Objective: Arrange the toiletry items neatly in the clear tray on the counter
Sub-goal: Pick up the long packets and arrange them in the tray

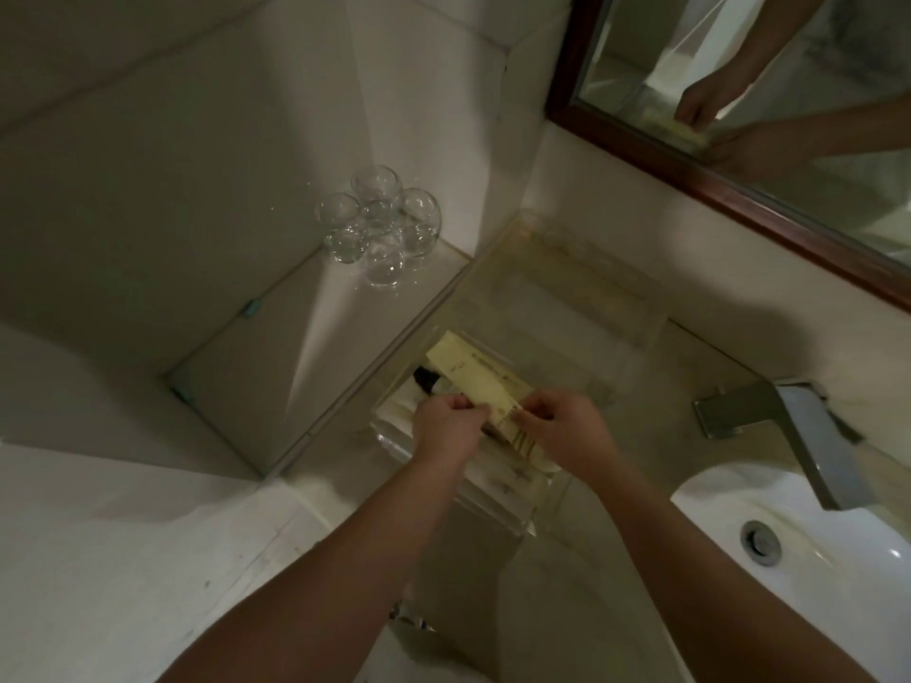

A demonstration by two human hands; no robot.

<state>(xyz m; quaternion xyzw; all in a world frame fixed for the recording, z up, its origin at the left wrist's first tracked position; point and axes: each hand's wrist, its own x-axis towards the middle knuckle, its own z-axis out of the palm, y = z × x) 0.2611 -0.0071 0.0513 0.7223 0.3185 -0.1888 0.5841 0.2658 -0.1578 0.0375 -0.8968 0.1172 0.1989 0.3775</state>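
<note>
Nearest, two bare forearms reach forward from the bottom edge over the pale table (658,404). The left hand (446,426) and right hand (562,426) sit close together, fingers curled, each pinching the near end of one flat pale-yellow packet (473,374). The packet slants away to the left, and its far end is raised over the clear tray (636,313). The tray stands on the table, running from just under the hands back toward the wall. Its near end holds white packets (503,478) with dark print, and a small dark item (425,377) lies partly under the yellow packet; what it is cannot be told. To the right, a white sink (788,559) is set in the table below a square metal tap (788,426). Farther left, a cluster of clear glasses (379,224) stands on a tiled ledge (276,337). At the far right, a dark-framed mirror (690,175) reflects both hands and the packet.
</note>
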